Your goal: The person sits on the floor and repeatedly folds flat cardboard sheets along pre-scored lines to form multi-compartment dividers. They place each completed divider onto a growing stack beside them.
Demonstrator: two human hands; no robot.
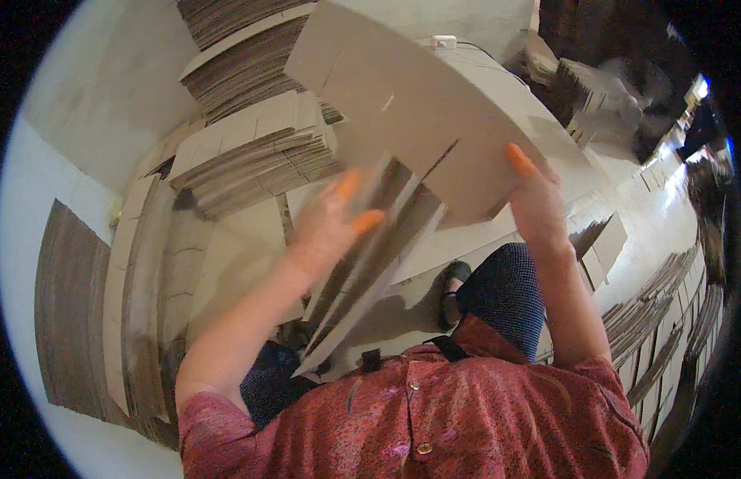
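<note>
A long cardboard strip (422, 96) with slots cut in it is raised in front of me. My right hand (538, 199) grips its right end, the thumb in an orange finger cover lying on its face. Blurred by motion, my left hand (326, 223) is left of the strip, with orange covers on two fingertips. Those fingertips are spread apart and I see nothing between them. Several narrow cardboard pieces (370, 259) stand on edge beside my left hand, below the raised strip. How they join is blurred.
Stacks of slotted cardboard (255, 148) lie at the far left, with another tall stack (67, 311) by the left wall. More cardboard pieces (654, 311) stand at the right. A white power socket (443, 41) with a cable is at the back. My shoe (453, 295) is on the floor.
</note>
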